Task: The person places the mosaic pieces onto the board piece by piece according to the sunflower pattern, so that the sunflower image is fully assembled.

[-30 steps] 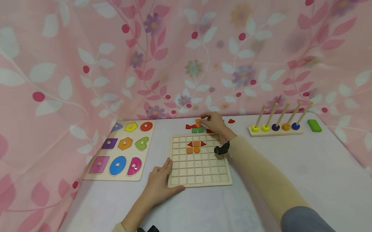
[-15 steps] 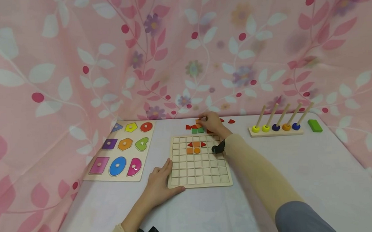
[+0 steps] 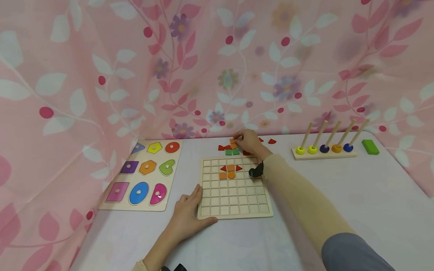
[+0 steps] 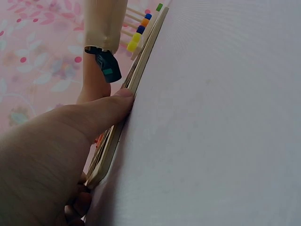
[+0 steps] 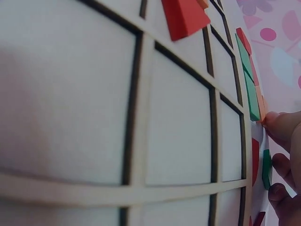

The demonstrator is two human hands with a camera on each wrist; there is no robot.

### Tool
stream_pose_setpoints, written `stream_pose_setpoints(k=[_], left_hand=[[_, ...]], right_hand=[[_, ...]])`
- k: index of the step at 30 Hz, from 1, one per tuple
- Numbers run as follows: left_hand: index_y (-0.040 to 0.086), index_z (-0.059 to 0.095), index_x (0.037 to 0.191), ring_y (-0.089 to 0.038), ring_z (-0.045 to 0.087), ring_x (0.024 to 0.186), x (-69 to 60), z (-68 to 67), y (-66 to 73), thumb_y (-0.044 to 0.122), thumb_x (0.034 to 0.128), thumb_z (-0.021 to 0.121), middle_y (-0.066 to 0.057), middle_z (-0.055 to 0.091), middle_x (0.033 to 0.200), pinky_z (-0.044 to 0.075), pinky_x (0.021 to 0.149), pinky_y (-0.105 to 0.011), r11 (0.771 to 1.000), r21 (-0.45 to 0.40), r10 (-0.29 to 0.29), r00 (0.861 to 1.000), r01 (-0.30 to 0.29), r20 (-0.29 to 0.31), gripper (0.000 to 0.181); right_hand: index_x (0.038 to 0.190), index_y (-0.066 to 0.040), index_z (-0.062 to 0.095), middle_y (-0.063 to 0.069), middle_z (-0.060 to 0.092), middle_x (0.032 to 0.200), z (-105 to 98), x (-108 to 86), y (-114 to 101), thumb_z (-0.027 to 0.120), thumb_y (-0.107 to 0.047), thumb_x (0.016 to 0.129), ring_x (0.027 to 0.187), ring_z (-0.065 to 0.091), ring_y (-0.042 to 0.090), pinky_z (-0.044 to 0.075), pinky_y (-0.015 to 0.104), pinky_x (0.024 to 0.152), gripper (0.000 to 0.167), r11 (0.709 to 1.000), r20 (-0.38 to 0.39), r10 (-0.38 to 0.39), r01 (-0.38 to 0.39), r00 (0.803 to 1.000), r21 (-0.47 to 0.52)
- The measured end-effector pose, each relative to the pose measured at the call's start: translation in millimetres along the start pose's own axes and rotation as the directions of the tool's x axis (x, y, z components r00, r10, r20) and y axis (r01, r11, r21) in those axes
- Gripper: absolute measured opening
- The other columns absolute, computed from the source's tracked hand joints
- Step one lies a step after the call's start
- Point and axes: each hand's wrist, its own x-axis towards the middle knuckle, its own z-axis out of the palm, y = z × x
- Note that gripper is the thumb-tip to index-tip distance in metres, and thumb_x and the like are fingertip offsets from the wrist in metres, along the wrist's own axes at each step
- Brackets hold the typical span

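Note:
A wooden grid board (image 3: 234,199) lies on the table, bearing two orange squares (image 3: 223,175), an orange round tile (image 3: 231,175) and two red triangles (image 3: 239,168). My left hand (image 3: 186,217) rests around its near left corner, thumb (image 4: 106,110) along the front edge and fingers along the left side. Beyond the far edge, my right hand (image 3: 249,142) pinches at an orange square tile (image 5: 260,101); its thumb touches that tile in the right wrist view, while the index contact is partly hidden. Two green squares (image 5: 251,96) lie beside it, and a green piece (image 5: 267,169) sits near the lower fingers.
On the left lies a knobbed shape puzzle (image 3: 169,178). A peg stand (image 3: 325,156) with coloured beads stands at the right, a green block (image 3: 370,147) beside it. Loose red pieces (image 3: 272,141) lie by the right hand. A pink floral curtain (image 3: 199,71) hangs behind the table.
My right hand has shifted slightly left among the loose tiles, its wrist moving with it. The left hand stays at the board corner, and the tiles on the board are unchanged.

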Motion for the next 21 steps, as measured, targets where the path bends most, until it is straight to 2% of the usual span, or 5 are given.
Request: stream_pose_setpoints(k=[11, 16, 21], left_hand=[[0.005, 0.038, 0.164, -0.018, 0.045, 0.111, -0.3, 0.3, 0.9, 0.06, 0.0764, 0.09, -0.006, 0.031, 0.174, 0.041, 0.082, -0.032, 1.0, -0.004, -0.004, 1.0, 0.004, 0.003, 0.116], [0.005, 0.038, 0.164, -0.018, 0.045, 0.111, -0.5, -0.4, 0.9, 0.061, 0.0762, 0.09, -0.006, 0.032, 0.174, 0.041, 0.081, -0.033, 1.0, -0.006, -0.007, 1.0, 0.007, 0.002, 0.116], [0.005, 0.038, 0.164, -0.018, 0.046, 0.111, -1.0, -0.7, 0.2, 0.06, 0.0767, 0.09, -0.006, 0.031, 0.174, 0.041, 0.084, -0.034, 1.0, -0.003, -0.001, 1.0, 0.001, 0.001, 0.116]], right_hand=[[0.133, -0.003, 0.072, 0.018, 0.066, 0.139, -8.8, -0.9, -4.8, 0.064, -0.015, 0.106, 0.115, 0.063, 0.035, 0.054, 0.046, 0.096, 0.031, 0.999, 0.071, 0.008, -0.005, 0.997, -0.045], [0.131, -0.003, 0.074, 0.018, 0.069, 0.135, -7.1, -0.7, -2.8, 0.067, -0.015, 0.105, 0.108, 0.063, 0.034, 0.054, 0.046, 0.092, 0.03, 0.999, 0.058, -0.017, 0.02, 0.998, -0.041], [0.128, -0.004, 0.076, 0.017, 0.07, 0.133, -3.9, -0.6, -0.8, 0.068, -0.019, 0.106, 0.095, 0.063, 0.028, 0.051, 0.039, 0.081, 0.028, 0.997, 0.051, -0.052, 0.055, 0.997, -0.053]])
